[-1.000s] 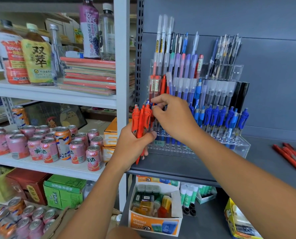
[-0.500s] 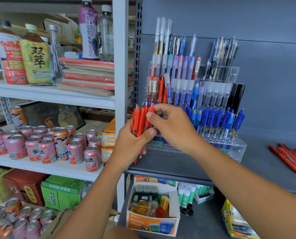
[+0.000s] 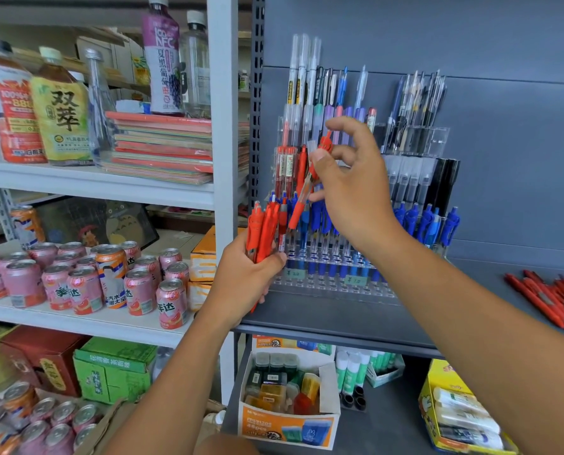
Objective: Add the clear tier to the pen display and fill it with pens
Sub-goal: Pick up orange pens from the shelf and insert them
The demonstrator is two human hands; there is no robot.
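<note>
A clear tiered pen display (image 3: 336,284) stands on the grey shelf, its rows filled with blue, black, purple and red pens. My left hand (image 3: 247,277) grips a bundle of red pens (image 3: 263,226) upright at the display's front left corner. My right hand (image 3: 352,188) is raised in front of the middle rows, pinching a single red pen (image 3: 306,188) between thumb and forefinger; the pen tilts with its tip down toward the left side of the display. The other fingers are spread.
More loose red pens (image 3: 549,293) lie on the grey shelf (image 3: 339,316) at the right. A white shelf post (image 3: 223,126) stands just left of the display, with pink drink cans (image 3: 87,284) and bottles beyond. Boxes of stationery sit on the shelf below.
My right hand has drawn one red pen out of the bundle and lifted it up in front of the display's middle rows. The left hand stays put with the bundle.
</note>
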